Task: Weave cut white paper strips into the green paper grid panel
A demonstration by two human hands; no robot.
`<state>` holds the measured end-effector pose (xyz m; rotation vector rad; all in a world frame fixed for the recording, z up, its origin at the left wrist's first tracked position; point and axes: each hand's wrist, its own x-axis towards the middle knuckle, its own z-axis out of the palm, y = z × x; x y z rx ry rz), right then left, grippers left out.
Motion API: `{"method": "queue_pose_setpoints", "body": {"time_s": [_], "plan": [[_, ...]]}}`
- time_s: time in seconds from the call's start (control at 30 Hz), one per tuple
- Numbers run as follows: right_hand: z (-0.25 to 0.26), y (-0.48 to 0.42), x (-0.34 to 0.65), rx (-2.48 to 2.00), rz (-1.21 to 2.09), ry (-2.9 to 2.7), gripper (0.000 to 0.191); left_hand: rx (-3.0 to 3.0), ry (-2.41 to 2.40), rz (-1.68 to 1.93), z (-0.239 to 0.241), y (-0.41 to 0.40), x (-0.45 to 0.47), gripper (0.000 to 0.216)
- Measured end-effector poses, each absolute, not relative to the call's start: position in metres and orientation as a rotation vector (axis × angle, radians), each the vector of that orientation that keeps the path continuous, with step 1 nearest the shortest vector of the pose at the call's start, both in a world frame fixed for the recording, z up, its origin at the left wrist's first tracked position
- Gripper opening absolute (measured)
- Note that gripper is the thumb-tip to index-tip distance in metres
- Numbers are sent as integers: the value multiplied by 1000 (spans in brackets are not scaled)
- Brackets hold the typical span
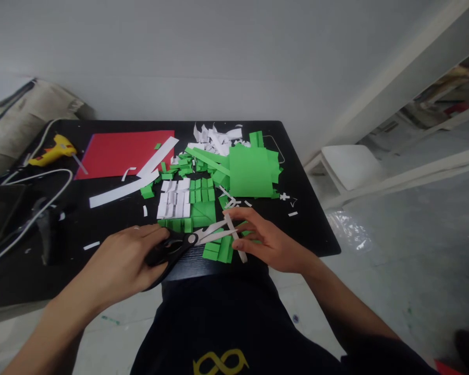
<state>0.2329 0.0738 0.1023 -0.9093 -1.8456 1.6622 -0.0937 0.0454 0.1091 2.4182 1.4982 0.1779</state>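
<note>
Black-handled scissors (192, 239) are in my left hand (125, 258), its fingers through and around the handles. The blades are parted and point right, with a narrow white paper strip (231, 225) between their tips. My right hand (266, 237) pinches that strip between thumb and fingers, just right of the blades. Under and behind the scissors lie folded green paper pieces (202, 190) and folded white paper pieces (174, 199). More green pieces (218, 251) lie beneath the blades, near the table's front edge.
Green square sheets (250, 172) are stacked at the right, with crumpled white scraps (214, 139) behind. Long white strips (119, 195) and a red sheet (125, 153) lie left. A yellow glue gun (53, 150) and a white cable (58, 200) occupy the far left of the black table (308, 224).
</note>
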Motion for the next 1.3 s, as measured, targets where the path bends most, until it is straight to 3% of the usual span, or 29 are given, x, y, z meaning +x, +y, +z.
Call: {"method": "queue_pose_setpoints", "body": {"time_s": [0.2, 0.57, 0.77, 0.97, 1.3], "plan": [[99, 75, 234, -929, 1622, -1863, 49, 2376, 1468, 190, 104, 44, -95, 15], [99, 75, 235, -958, 1622, -1880, 47, 2317, 1472, -3, 110, 46, -91, 20], [98, 73, 235, -854, 1668, -1894, 34, 2217, 1466, -73, 107, 48, -94, 20], [102, 71, 245, -817, 1670, -1900, 31, 2068, 1756, -94, 101, 51, -101, 38], [66, 91, 297, -1511, 976, -2108, 51, 1478, 2356, -357, 107, 40, -158, 55]]}}
